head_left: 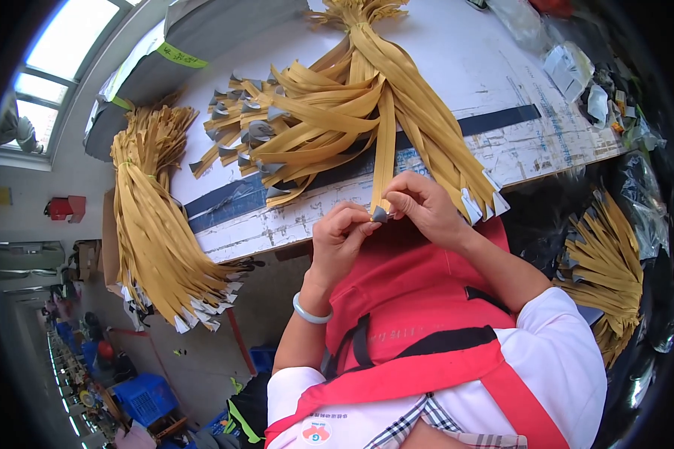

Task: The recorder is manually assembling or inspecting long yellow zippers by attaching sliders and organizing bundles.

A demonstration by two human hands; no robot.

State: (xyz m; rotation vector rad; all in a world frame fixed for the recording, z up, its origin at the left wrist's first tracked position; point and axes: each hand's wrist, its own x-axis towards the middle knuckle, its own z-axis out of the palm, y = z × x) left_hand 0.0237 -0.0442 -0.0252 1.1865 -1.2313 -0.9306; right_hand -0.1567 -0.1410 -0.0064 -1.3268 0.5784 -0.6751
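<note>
One mustard-yellow zipper tape point(384, 150) runs from a large tied bundle down to the table's near edge, and a dark grey tab point(380, 215) covers its end. My left hand point(338, 233) pinches this end between thumb and forefinger. Bent close beside it, my right hand point(427, 209) has thumb and forefinger pressed together at the tab's right side; whatever lies between them is too small to make out. In the same bundle, tapes with grey tabs point(258, 133) fan out to the left. Others with white tabs point(472, 206) hang at the right, next to my right hand.
A second tied bundle of yellow tapes point(153, 217) hangs over the left table edge. Another bundle point(606, 277) lies at the right below the table. Dark strips point(494, 121) lie across the white tabletop point(562, 146). Plastic bags point(569, 71) crowd the far right corner.
</note>
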